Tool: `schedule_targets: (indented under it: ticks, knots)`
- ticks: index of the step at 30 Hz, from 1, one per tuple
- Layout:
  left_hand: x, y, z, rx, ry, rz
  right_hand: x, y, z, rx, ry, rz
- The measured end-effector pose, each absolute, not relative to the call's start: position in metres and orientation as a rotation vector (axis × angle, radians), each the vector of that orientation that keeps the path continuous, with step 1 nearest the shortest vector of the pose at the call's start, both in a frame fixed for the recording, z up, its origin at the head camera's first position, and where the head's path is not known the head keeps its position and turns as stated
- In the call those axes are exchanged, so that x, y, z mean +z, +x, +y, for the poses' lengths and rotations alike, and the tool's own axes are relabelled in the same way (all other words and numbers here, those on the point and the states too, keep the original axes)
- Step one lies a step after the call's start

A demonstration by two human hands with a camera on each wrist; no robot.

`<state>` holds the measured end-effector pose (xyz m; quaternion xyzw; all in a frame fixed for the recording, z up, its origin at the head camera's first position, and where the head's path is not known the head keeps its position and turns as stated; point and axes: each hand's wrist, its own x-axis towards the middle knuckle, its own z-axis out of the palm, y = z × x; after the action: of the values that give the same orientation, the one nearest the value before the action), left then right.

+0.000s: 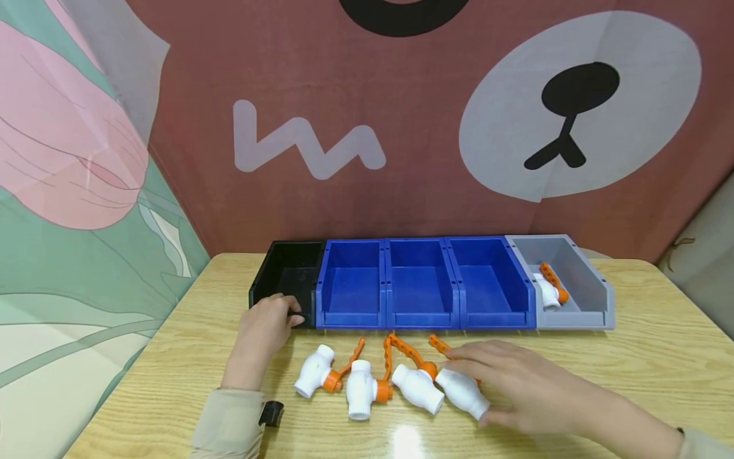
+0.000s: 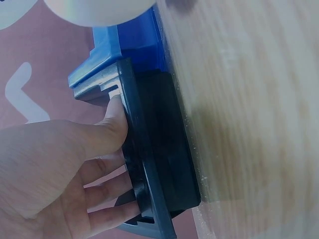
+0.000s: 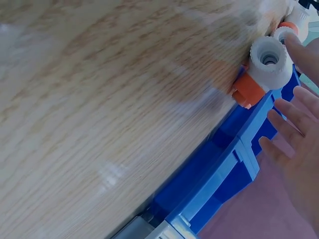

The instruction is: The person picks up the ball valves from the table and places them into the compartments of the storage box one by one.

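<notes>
My left hand (image 1: 266, 335) holds the front of the black bin (image 1: 295, 261) at the left end of the row. In the left wrist view its thumb lies along the bin's rim and its other fingers reach over the edge. My right hand (image 1: 518, 386) hovers by the rightmost white ball valve (image 1: 463, 392), partly covering its orange handle. The right wrist view has the fingers spread, with the thumb close to the valve body (image 3: 279, 74). Further left on the table lie a second valve (image 1: 417, 387), a third valve (image 1: 360, 390) and another valve (image 1: 314, 371), all with orange handles.
Three blue bins (image 1: 351, 319) adjoin the black one. A grey bin (image 1: 585, 319) ends the row on the right, with one ball valve (image 1: 547, 292) inside. Behind the wooden table (image 1: 659, 382) hangs a printed cloth (image 1: 424, 191).
</notes>
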<state>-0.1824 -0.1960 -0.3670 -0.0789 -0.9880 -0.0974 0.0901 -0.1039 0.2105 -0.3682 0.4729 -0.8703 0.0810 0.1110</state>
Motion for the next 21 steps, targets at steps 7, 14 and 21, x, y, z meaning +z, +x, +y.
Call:
schedule_targets:
  ticks: [7, 14, 21]
  knots:
    - [-0.367, -0.182, -0.196, -0.287, -0.239, -2.937, -0.370, -0.106, 0.206, 0.229, 1.407, -2.615]
    - [-0.368, -0.182, -0.196, -0.294, -0.249, -2.915, -0.375, -0.109, 0.203, 0.240, 1.444, -2.663]
    - [-0.368, -0.182, -0.196, -0.294, -0.245, -2.914, -0.379, -0.111, 0.203, 0.263, 1.452, -2.694]
